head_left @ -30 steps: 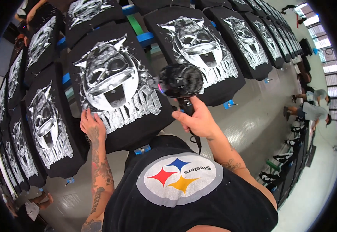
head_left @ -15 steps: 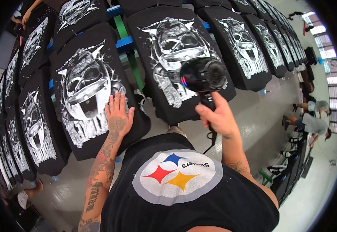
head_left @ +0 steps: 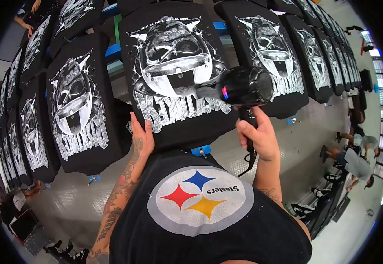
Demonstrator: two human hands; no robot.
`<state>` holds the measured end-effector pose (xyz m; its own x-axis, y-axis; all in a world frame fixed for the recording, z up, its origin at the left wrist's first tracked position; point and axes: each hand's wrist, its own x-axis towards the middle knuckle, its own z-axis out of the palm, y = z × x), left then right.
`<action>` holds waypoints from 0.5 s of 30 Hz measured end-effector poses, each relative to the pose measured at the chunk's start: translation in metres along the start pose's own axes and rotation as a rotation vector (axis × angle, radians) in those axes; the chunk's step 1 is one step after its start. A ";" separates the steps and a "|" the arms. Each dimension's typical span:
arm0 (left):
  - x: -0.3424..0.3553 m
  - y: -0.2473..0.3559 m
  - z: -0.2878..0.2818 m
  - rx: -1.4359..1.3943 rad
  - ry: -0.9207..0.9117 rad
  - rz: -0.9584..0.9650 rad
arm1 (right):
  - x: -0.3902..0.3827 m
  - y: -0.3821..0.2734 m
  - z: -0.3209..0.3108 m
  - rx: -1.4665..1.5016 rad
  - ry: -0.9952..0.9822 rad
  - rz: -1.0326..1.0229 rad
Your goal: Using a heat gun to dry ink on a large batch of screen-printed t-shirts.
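Note:
Gripped by its handle in my right hand [head_left: 262,135], a black hair dryer [head_left: 246,86] hovers above the lower right of a black T-shirt [head_left: 187,137]. Its nozzle points left across the shirt's white-and-grey print, a horned, masked figure above big lettering. The shirt lies spread over a board in front of me. My left hand [head_left: 143,137] is at the shirt's lower left edge, its fingers stretched out and holding nothing. To its left lies another printed black T-shirt [head_left: 112,141]. The dryer's cord hangs below my right hand.
Several more printed shirts lie on boards in rows, such as one on the right [head_left: 284,103]. Blue metal supports [head_left: 201,151] show below and between the boards. Other people [head_left: 358,158] stand at the far right, and a person's hand [head_left: 29,31] shows at upper left.
I have shifted to the right along the row. My left hand has left the print on the left shirt for the middle shirt's edge. The dryer's nozzle has swung left over the middle shirt.

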<state>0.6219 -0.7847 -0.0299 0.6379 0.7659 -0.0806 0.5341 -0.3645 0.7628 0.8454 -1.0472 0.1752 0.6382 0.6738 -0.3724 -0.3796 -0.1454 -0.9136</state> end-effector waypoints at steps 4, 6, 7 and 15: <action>-0.001 -0.001 -0.001 -0.036 0.006 -0.034 | 0.003 -0.009 -0.019 -0.028 0.116 -0.009; 0.002 -0.004 0.000 -0.051 0.027 -0.021 | 0.012 -0.019 -0.032 -0.093 0.257 -0.087; 0.004 -0.003 0.000 -0.071 0.020 -0.007 | 0.016 -0.025 -0.037 -0.117 0.321 -0.105; 0.005 -0.014 0.002 -0.085 0.052 0.025 | 0.025 -0.014 -0.009 -0.027 -0.086 0.027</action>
<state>0.6182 -0.7770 -0.0421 0.6197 0.7843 -0.0295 0.4680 -0.3392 0.8160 0.8729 -1.0349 0.1776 0.5676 0.7289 -0.3827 -0.3768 -0.1833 -0.9080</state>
